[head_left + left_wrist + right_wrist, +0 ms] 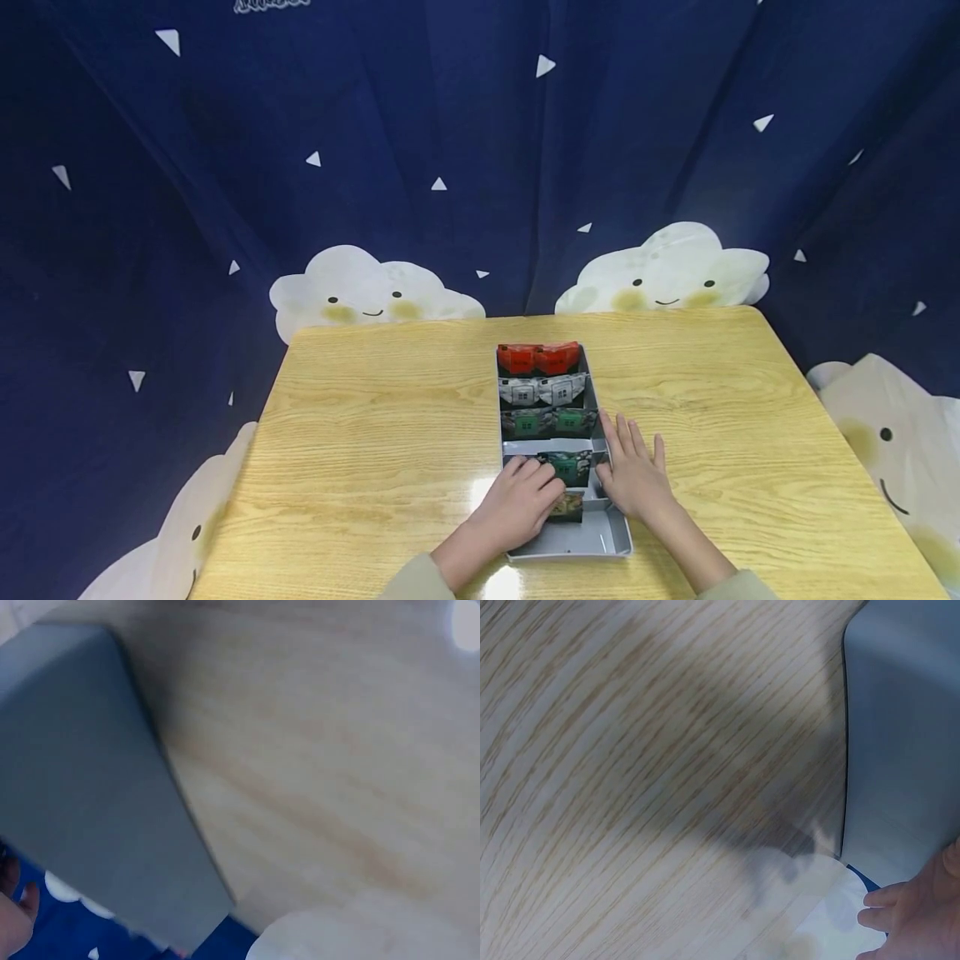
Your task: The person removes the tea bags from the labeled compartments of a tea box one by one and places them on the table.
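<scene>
A long gray box with slots [581, 540] sits on a wooden counter [375, 417], near the person. Little packets stand in rows inside it. At the far end are two red packets [557, 360], side by side. Next come two white packets [561, 392], then two dark packets with green labels [527, 423]. Closer in, past a bare gray strip, there is one more dark green packet [568, 468]. Nearer still is a small gold and brown packet [567, 506].

The left hand [517, 504] is over the near part of the box. Its fingers bend down by the dark green packet and the gold and brown one. The hand hides what is under it, so I cannot tell if it is pinching a packet.

The right hand [637, 475] is at the right side of the box. Its fingers are spread out and mostly straight, and its thumb points in over the edge. It is not squeezing anything. Both wrist views show the gray side of the box up close.

Light sleeves [420, 581] cover the arms. Behind the counter hangs a dark blue curtain [450, 100] with white triangles and smiling clouds [375, 287].
</scene>
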Tool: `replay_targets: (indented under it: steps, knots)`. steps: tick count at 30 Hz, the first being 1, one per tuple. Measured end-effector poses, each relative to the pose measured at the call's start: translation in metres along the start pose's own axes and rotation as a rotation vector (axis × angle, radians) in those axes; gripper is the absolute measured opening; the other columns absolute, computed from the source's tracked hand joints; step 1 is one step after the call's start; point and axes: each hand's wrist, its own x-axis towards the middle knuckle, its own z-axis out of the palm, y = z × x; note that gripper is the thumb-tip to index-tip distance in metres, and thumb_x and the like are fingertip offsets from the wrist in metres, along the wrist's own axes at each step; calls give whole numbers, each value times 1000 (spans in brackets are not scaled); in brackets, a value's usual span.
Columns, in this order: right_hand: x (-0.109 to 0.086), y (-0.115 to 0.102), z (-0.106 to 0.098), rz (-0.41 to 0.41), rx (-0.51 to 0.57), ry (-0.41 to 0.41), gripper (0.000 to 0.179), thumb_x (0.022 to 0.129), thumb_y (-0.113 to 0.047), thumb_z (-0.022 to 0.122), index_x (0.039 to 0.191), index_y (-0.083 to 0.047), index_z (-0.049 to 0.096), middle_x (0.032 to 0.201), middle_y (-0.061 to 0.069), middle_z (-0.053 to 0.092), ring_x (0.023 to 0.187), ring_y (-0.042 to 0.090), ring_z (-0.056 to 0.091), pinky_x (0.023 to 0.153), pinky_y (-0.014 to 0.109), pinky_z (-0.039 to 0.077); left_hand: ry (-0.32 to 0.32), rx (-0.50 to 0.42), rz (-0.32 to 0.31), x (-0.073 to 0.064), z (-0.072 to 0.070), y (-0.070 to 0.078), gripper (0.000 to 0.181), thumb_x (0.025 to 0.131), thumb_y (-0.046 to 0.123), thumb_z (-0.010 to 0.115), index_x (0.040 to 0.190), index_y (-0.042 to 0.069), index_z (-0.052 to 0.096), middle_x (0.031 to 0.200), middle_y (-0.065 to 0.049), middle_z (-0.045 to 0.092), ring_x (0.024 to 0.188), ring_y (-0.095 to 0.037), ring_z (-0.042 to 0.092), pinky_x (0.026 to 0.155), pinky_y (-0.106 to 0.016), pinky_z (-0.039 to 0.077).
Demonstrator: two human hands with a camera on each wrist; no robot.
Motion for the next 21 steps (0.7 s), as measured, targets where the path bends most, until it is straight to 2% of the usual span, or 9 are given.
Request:
replay_targets:
  steps: [7,13,17,21]
  knots:
    - [-1,0,0,-2,3,-1,72,88,-24,47,148,-11,9,148,24,18,134,43,16,103,63,0,-25,-63,-72,6,-40,-20,19,96,30,38,85,22,51,85,7,45,79,-12,42,82,-30,36]
    - [-1,0,0,4,17,-7,73,87,-24,45,148,-10,8,147,26,18,134,44,16,102,63,0,6,-105,-148,6,-69,-53,22,97,29,35,85,19,51,82,5,43,79,-13,42,84,-34,39]
    - [-1,0,1,2,21,-5,73,87,-25,46,148,-11,8,147,26,19,133,44,16,102,63,0,24,-114,-208,3,-79,-83,17,95,26,41,84,17,50,81,4,44,79,-15,43,84,-36,37]
    - [0,1,1,2,22,-6,74,86,-24,46,148,-12,7,147,26,19,134,44,16,102,63,-1,-7,-84,-262,-1,-77,-112,15,94,25,44,83,16,50,81,3,46,80,-18,44,84,-37,36]
